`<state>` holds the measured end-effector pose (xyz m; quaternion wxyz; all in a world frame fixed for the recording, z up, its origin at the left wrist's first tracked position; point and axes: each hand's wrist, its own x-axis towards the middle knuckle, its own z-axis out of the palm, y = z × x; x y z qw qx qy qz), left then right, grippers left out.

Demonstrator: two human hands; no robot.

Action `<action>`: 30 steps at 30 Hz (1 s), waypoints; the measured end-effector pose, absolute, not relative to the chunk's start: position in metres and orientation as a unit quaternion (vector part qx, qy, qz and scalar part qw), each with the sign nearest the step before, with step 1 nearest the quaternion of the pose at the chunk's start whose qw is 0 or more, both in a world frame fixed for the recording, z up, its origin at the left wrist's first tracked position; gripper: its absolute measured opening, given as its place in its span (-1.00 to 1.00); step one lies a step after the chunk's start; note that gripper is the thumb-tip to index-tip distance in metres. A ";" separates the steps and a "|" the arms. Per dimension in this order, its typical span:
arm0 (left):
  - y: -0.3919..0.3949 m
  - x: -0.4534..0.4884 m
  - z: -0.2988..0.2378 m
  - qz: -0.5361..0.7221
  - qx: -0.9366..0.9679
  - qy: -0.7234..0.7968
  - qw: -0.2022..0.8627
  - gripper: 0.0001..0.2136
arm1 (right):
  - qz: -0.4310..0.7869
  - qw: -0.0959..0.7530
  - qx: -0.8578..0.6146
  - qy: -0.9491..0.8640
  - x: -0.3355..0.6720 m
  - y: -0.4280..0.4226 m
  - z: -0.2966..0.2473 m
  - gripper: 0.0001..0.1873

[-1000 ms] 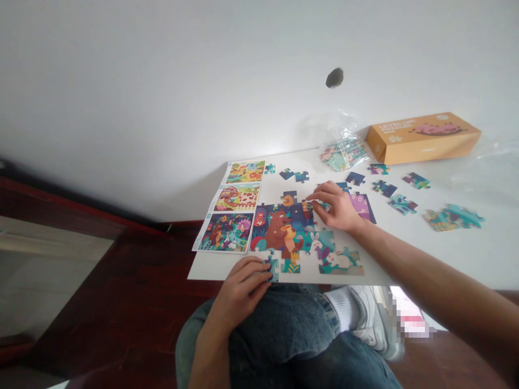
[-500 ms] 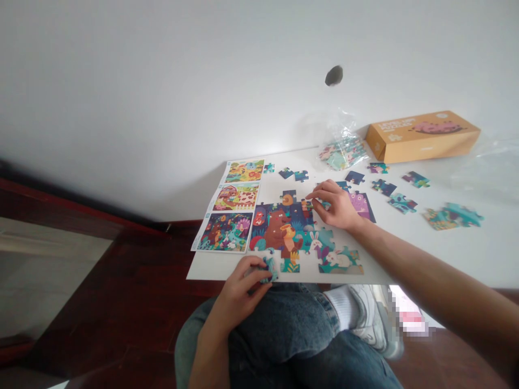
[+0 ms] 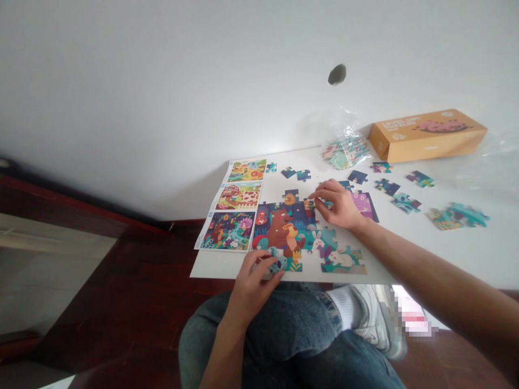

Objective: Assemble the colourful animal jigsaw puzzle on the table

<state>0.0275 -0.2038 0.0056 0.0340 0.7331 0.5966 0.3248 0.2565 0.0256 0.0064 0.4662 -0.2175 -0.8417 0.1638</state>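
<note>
A teal puzzle piece (image 3: 277, 262) is pinched in my left hand (image 3: 256, 274), at the lower edge of the partly joined jigsaw puzzle (image 3: 279, 224) with a brown bear. The held piece overlaps the view of the piece with yellow leaves (image 3: 297, 260). My right hand (image 3: 335, 204) rests at the puzzle's upper right, its fingers curled together at a small piece there that they mostly hide. Just right of that hand lies a purple piece section (image 3: 362, 204). Joined rabbit pieces (image 3: 340, 259) form the puzzle's lower right.
A picture sheet (image 3: 231, 231) lies left of the puzzle on the white table (image 3: 219, 265). Loose pieces (image 3: 406, 203) are scattered to the right, others (image 3: 288, 172) behind. At the back stand an orange box (image 3: 430, 135) and a clear bag of pieces (image 3: 346, 151), near the wall.
My left hand has moved right and slightly up with its piece, to the puzzle's lower edge. My right hand stays at nearly the same place on the puzzle.
</note>
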 end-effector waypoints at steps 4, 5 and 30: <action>-0.204 0.030 0.002 0.318 0.728 0.607 0.012 -0.81 | 0.162 0.465 -0.217 -0.843 0.256 0.025 0.006 -0.76; -0.203 0.032 0.002 0.316 0.729 0.607 0.006 -0.81 | 0.162 0.465 -0.218 -0.843 0.256 0.025 0.006 -0.76; -0.211 0.017 0.014 0.303 0.800 0.513 0.069 -0.63 | 0.166 0.471 -0.225 -0.836 0.257 0.026 0.007 -0.77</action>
